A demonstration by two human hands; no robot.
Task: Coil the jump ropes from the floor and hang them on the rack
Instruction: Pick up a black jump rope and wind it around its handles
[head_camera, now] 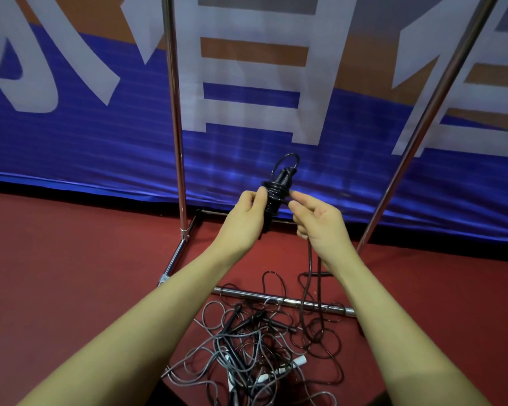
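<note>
Two hands wind a black rope at frame center.

The left hand (248,213) grips the coiled rope (277,191) upright; the right hand (317,221) pinches its loose cord beside the coil. A tangle of ropes (252,344) lies on the red floor (71,259) at lower center, across the rack (175,112) base bar. A blue banner (85,136) fills the top.

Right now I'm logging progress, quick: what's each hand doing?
Left hand: grips the coiled black jump rope.
Right hand: fingers pinch that rope's loose cord.
</note>
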